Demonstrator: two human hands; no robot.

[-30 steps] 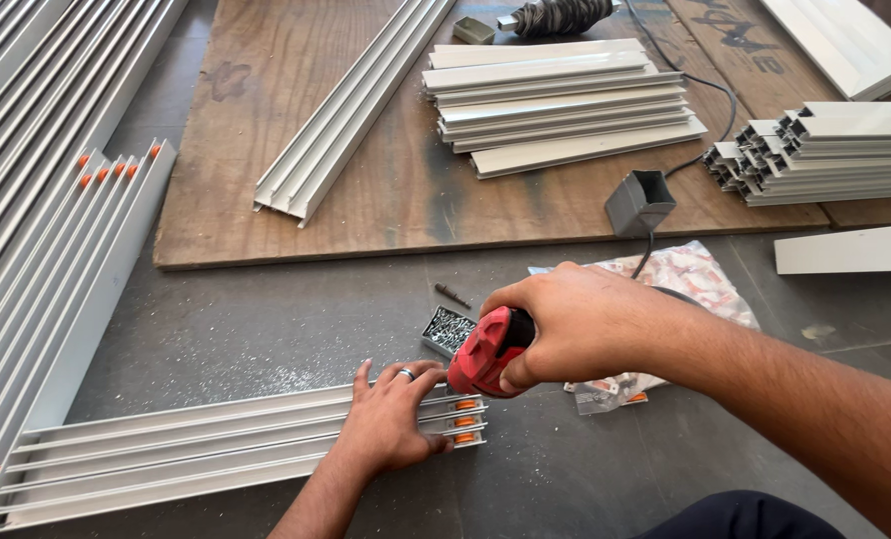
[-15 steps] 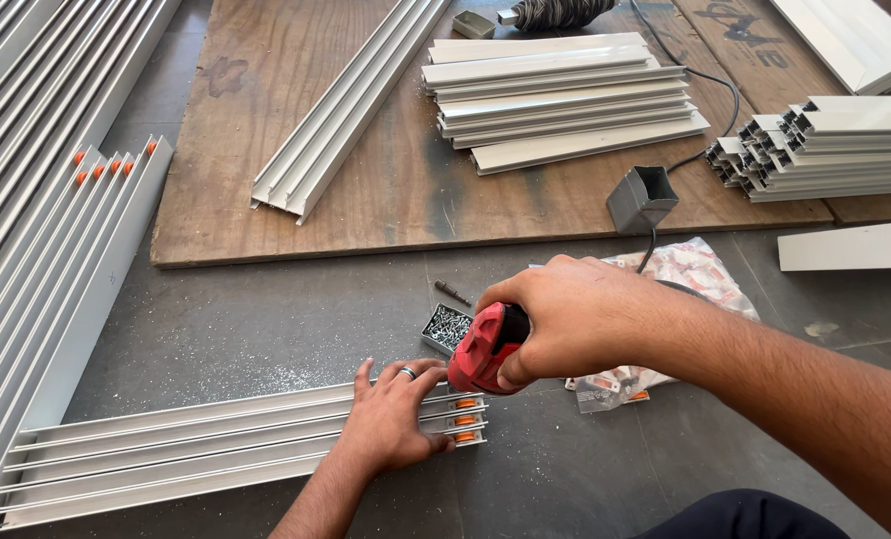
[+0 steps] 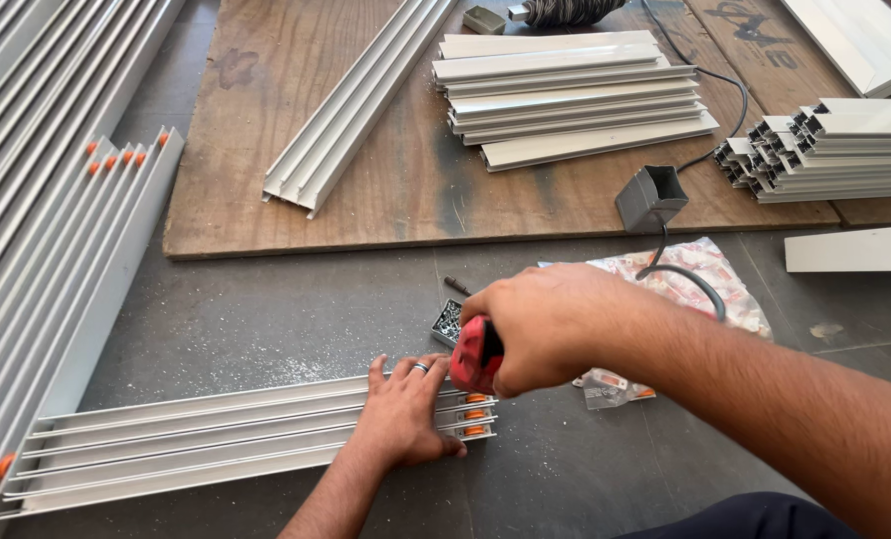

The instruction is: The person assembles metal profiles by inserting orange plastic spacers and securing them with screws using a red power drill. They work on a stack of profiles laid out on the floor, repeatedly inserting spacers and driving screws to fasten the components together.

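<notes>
Left hand (image 3: 402,417) lies flat, open, pinning the rail (image 3: 196,444). Right hand (image 3: 545,324) grips the red driver (image 3: 477,355); keep it square to the rail end.

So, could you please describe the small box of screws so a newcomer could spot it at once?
Start at the big plywood sheet on the floor and come down past its near edge. On the grey floor, just behind the right hand, sits the small open box. Unlike the long pale profiles around, it is tiny, square and full of dark screws.

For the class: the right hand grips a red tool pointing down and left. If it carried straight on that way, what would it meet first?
Most likely the end of the aluminium track, by its orange inserts. The right hand holds the red tool just above it, beside the left hand; depth unclear.
</notes>
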